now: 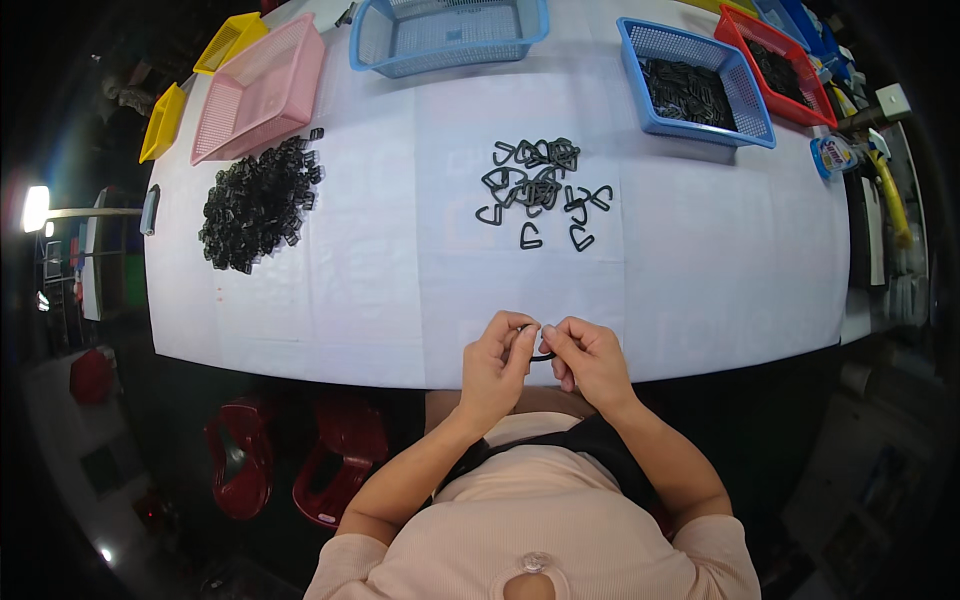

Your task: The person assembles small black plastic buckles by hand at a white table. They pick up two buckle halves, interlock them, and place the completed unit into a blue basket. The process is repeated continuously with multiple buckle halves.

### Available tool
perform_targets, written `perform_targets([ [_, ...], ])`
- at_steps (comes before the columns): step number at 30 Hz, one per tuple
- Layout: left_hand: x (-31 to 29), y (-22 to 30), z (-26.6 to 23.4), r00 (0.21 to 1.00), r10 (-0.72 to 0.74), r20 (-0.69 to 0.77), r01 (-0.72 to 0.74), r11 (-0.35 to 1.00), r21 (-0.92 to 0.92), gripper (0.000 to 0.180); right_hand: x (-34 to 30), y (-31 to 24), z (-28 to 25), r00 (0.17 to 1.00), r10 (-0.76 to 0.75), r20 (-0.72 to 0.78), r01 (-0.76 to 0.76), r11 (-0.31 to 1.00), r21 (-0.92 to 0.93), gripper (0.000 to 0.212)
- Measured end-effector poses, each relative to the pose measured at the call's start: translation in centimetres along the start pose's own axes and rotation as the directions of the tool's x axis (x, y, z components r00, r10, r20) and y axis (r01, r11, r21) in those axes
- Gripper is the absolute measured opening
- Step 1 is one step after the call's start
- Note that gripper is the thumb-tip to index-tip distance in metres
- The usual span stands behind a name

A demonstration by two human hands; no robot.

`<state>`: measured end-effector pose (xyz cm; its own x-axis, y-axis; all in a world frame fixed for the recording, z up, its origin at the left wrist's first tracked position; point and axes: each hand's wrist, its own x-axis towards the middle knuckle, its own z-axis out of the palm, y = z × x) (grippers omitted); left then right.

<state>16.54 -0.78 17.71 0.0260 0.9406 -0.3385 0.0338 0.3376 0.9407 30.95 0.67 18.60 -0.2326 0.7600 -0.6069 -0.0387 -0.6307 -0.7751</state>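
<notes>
Close to the table's near edge, my left hand point(496, 358) and my right hand point(592, 362) meet with their fingertips pinched. Between them they hold a small black D-shaped clip point(542, 358); its curved lower part shows, and the fingers cover the rest. Farther out, in front of my hands, lies a loose pile of black D-shaped clips point(540, 188), several of them with a side standing open. On the left side of the table is a dense heap of small black plastic pieces point(258, 205).
A pink basket point(205, 138) and two yellow baskets point(163, 122) stand at the far left. A light blue basket point(450, 62) is at the back. On the right, a blue basket point(700, 131) and a red basket point(815, 108) hold black parts. Red stools point(330, 480) stand below left.
</notes>
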Motion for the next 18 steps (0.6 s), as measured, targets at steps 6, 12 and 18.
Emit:
perform_targets([
  [6, 1.3, -0.3, 1.2, 0.996, -0.08, -0.047, 0.078, 0.996, -0.049, 0.014, 0.9, 0.0, -0.4, 0.989, -0.106, -0.099, 0.098, 0.991, -0.087, 0.032],
  [12, 2.6, -0.8, 1.3, 0.999, -0.014, -0.042, 0.011, 0.999, -0.051, 0.016, 1.6, 0.6, -0.7, 0.993, -0.108, -0.053, 0.109, 0.994, 0.008, 0.027],
  [18, 2.3, 0.3, 2.2, 0.955, -0.287, 0.068, 0.295, 0.934, -0.203, 0.02, 3.1, -0.1, -2.9, 0.999, 0.045, -0.024, -0.047, 0.992, -0.118, 0.034],
])
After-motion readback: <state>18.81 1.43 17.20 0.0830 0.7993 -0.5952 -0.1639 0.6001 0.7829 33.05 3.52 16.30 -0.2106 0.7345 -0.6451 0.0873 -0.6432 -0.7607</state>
